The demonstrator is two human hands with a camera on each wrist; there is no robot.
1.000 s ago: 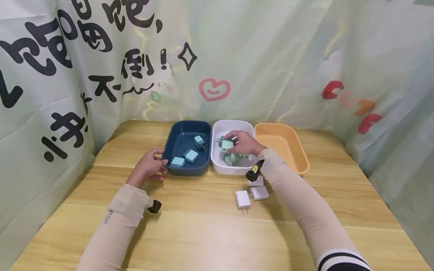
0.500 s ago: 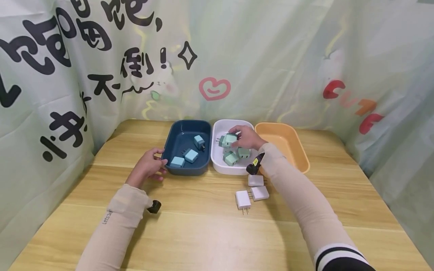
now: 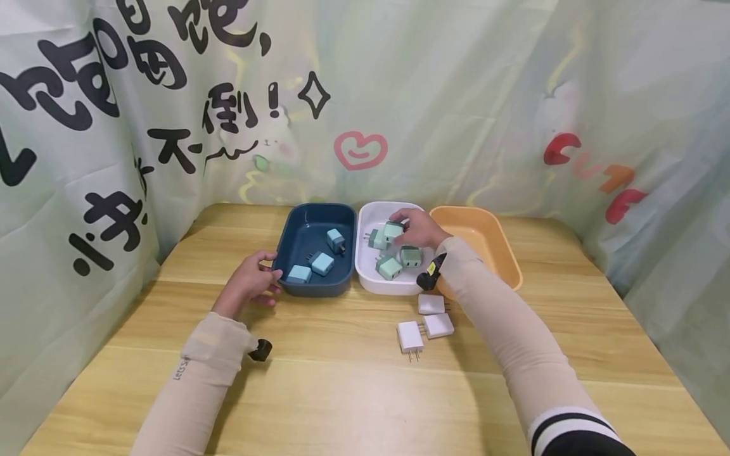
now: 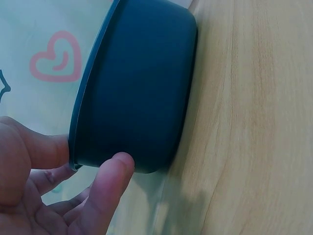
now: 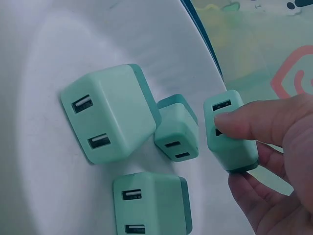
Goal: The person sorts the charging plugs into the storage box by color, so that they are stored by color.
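Observation:
My right hand (image 3: 421,229) pinches a mint-green USB charger (image 5: 231,132) over the back part of the white tray (image 3: 393,287). The thumb lies on its port face, with fingers behind. Several more mint-green chargers lie in that tray, among them a large-looking one (image 5: 110,112) in the right wrist view and another (image 3: 390,267) near the front. My left hand (image 3: 249,279) holds the front left corner of the dark blue tray (image 4: 142,83), with fingertips at its rim and outer wall. Inside the blue tray are light blue chargers (image 3: 321,263).
A yellow tray (image 3: 504,269) stands right of the white one, partly behind my right forearm. White chargers (image 3: 410,336) lie on the wooden table (image 3: 342,380) before the trays. A printed curtain (image 3: 456,95) hangs behind and along both sides.
My right hand has shifted slightly back and right with the green charger, uncovering the green chargers at the front of the white tray. The left hand stays at the blue tray.

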